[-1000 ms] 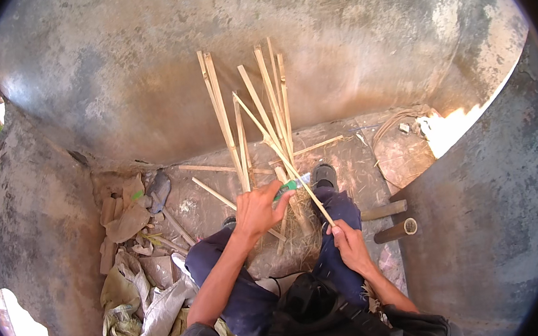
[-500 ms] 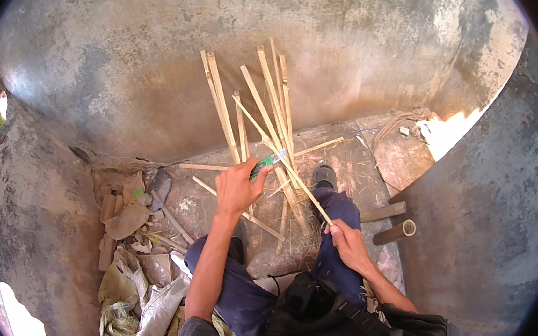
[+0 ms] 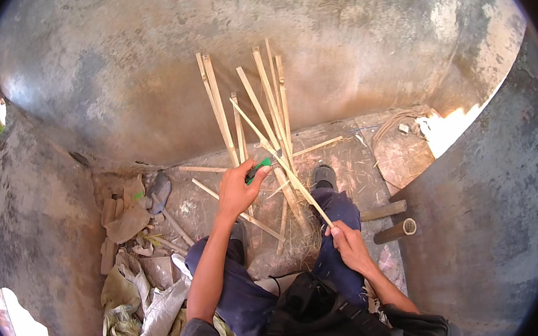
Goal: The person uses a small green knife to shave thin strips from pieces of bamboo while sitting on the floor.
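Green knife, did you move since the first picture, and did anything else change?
Yes! The left hand and the green knife moved away from the person and leftward, along the stick toward its far end. Nothing was picked up or let go. The right hand still holds the stick's near end, and the sticks against the wall stayed put.

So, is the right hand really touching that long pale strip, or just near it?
Touching. The head view shows the right hand gripping the lower end of the long pale strip, with no gap between them.
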The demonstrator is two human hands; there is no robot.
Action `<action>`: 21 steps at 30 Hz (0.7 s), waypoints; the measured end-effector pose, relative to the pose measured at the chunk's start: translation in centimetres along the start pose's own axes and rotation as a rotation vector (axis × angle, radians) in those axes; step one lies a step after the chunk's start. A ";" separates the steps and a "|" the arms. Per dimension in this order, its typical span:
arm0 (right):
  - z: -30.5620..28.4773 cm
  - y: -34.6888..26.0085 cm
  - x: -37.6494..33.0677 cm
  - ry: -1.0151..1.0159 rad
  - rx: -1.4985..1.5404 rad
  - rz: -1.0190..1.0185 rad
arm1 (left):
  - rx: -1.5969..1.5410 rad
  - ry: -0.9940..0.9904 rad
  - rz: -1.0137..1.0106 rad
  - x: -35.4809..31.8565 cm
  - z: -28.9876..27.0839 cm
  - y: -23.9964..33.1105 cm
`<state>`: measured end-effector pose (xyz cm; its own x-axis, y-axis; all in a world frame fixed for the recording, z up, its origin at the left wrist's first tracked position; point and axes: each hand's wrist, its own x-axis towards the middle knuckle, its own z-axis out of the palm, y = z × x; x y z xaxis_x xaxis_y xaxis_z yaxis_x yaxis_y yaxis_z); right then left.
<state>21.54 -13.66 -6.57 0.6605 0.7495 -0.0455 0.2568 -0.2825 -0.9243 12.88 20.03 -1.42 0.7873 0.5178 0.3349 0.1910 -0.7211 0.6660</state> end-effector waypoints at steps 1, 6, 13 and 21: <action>0.1 0.0 0.0 -0.002 0.008 -0.004 | -0.114 -0.039 -0.038 -0.1 0.2 -1.1; 0.1 -0.2 0.0 -0.010 0.007 -0.006 | -0.735 -0.296 -0.370 -0.4 -0.2 -1.6; 0.3 -2.3 -1.0 0.109 -0.062 -0.108 | -0.630 -0.245 -0.222 -1.0 -0.9 -1.3; -1.0 -3.8 -3.1 0.180 -0.161 -0.278 | -0.727 -0.336 0.048 -2.1 -1.9 -4.3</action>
<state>19.16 -15.49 -2.51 0.6596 0.6976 0.2798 0.5424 -0.1841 -0.8197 9.35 22.93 -3.75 0.9416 0.2435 0.2326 -0.1862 -0.1992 0.9621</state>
